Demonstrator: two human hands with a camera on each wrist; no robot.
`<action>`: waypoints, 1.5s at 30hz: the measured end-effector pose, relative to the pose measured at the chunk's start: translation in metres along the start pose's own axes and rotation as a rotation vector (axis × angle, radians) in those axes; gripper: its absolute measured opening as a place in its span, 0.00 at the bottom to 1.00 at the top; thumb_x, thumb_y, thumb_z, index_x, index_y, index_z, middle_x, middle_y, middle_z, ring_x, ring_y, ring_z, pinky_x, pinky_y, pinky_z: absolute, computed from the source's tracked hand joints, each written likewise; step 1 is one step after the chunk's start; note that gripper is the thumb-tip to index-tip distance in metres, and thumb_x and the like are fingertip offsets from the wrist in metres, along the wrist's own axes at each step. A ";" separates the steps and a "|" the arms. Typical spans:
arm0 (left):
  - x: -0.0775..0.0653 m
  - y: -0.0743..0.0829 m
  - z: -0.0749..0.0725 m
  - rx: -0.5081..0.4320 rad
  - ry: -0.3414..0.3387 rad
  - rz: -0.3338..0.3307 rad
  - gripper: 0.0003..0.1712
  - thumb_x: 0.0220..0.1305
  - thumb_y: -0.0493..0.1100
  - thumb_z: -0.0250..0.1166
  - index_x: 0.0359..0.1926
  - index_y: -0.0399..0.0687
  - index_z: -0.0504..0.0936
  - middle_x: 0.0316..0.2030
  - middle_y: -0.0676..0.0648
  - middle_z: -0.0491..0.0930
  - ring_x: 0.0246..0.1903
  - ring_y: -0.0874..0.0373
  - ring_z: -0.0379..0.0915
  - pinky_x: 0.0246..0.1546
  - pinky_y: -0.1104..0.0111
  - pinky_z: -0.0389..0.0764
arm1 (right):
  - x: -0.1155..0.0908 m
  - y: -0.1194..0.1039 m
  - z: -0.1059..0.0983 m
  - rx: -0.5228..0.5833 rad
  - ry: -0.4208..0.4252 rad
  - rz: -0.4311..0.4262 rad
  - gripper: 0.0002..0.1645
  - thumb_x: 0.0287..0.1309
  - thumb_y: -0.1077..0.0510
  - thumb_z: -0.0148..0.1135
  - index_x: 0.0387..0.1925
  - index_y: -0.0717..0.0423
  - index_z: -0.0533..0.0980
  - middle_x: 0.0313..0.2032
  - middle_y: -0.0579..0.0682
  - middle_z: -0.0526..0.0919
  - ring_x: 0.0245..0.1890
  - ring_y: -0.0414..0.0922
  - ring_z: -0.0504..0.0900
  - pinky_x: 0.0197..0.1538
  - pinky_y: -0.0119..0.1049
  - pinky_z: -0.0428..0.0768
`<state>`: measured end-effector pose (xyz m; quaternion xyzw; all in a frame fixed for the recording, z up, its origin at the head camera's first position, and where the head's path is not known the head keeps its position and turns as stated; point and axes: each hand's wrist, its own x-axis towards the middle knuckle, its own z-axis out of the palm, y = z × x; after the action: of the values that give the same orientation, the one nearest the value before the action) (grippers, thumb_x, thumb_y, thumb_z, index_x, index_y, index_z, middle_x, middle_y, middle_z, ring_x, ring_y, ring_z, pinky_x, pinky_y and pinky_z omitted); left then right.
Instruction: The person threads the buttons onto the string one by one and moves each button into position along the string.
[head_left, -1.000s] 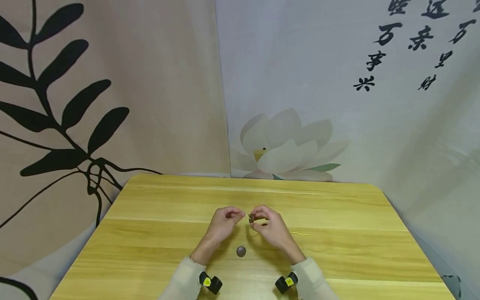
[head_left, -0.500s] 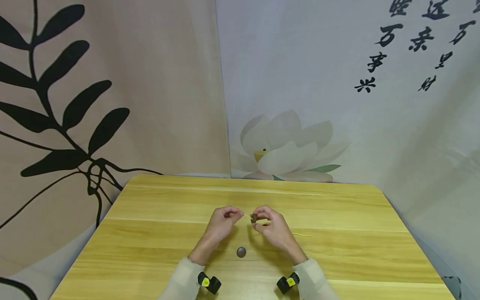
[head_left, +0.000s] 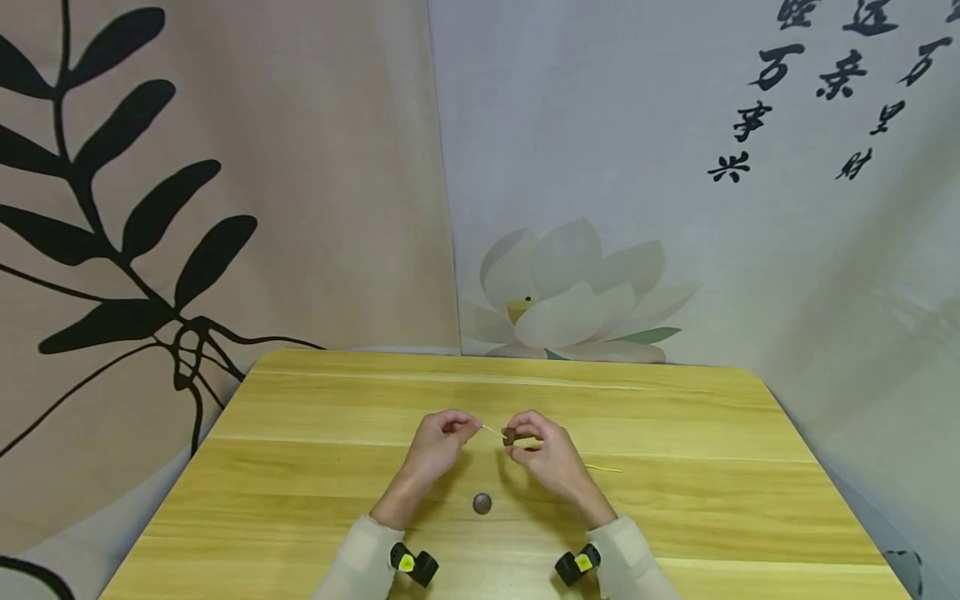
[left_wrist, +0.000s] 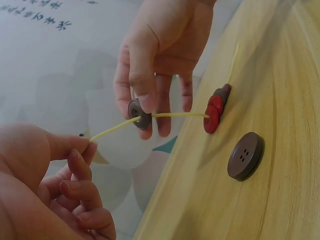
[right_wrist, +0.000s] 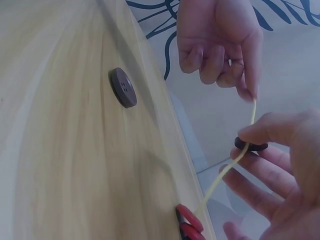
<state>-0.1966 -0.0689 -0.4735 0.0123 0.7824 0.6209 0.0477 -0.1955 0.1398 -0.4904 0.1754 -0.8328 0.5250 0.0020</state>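
My left hand [head_left: 437, 442] pinches a yellow string [left_wrist: 114, 129] near its end, between thumb and forefinger. A brown button [left_wrist: 140, 114] is threaded on that string, and my right hand [head_left: 547, 454] pinches it by its edge. The string runs through the button and on to red buttons [left_wrist: 213, 115] and darker brown buttons [left_wrist: 221, 93], strung together by the table surface. Below the hands in the head view, a loose brown button [head_left: 482, 503] lies flat on the wooden table; the left wrist view shows its four holes.
The wooden table [head_left: 300, 483] reaches back to cloth hangings printed with leaves, a flower and writing. A tail of yellow string [head_left: 603, 469] lies on the table to the right of my right hand. Each wrist wears a small black camera.
My left hand has drawn a little to the left, and more string shows between it and the held button. My right hand has shifted very slightly to the right, still pinching the button.
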 end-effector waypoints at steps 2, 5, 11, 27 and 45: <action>0.000 0.000 -0.001 -0.008 -0.001 0.003 0.13 0.68 0.44 0.64 0.42 0.36 0.84 0.32 0.43 0.77 0.31 0.57 0.68 0.27 0.72 0.68 | 0.000 -0.001 -0.001 -0.006 0.001 0.002 0.14 0.57 0.65 0.68 0.44 0.50 0.77 0.44 0.52 0.88 0.46 0.49 0.85 0.56 0.62 0.70; 0.000 0.001 -0.002 -0.024 0.004 0.001 0.13 0.68 0.44 0.64 0.42 0.36 0.84 0.32 0.43 0.77 0.30 0.58 0.67 0.26 0.73 0.68 | 0.000 -0.001 -0.001 -0.008 -0.003 0.004 0.14 0.57 0.65 0.68 0.44 0.50 0.78 0.44 0.52 0.88 0.46 0.49 0.85 0.57 0.62 0.69; 0.000 0.000 -0.004 -0.031 0.043 -0.013 0.11 0.67 0.43 0.65 0.41 0.38 0.85 0.30 0.50 0.75 0.29 0.60 0.67 0.25 0.74 0.67 | -0.001 0.002 -0.002 -0.014 -0.008 0.009 0.14 0.57 0.64 0.68 0.44 0.50 0.78 0.44 0.52 0.88 0.46 0.48 0.84 0.56 0.62 0.69; 0.001 -0.004 -0.009 -0.029 0.056 0.010 0.12 0.67 0.42 0.65 0.41 0.35 0.84 0.26 0.50 0.72 0.28 0.59 0.64 0.24 0.74 0.65 | -0.003 0.012 -0.005 0.028 -0.003 0.052 0.14 0.57 0.67 0.67 0.44 0.52 0.78 0.43 0.51 0.87 0.46 0.47 0.84 0.56 0.58 0.74; 0.002 -0.006 -0.012 -0.011 0.043 -0.017 0.11 0.68 0.41 0.63 0.42 0.35 0.84 0.29 0.51 0.74 0.31 0.58 0.66 0.27 0.73 0.67 | -0.005 0.028 -0.010 -0.026 -0.024 0.059 0.16 0.56 0.68 0.67 0.45 0.52 0.78 0.46 0.48 0.83 0.53 0.53 0.82 0.58 0.55 0.76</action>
<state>-0.1991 -0.0822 -0.4769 -0.0081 0.7800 0.6247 0.0363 -0.2003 0.1607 -0.5110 0.1569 -0.8444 0.5118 -0.0211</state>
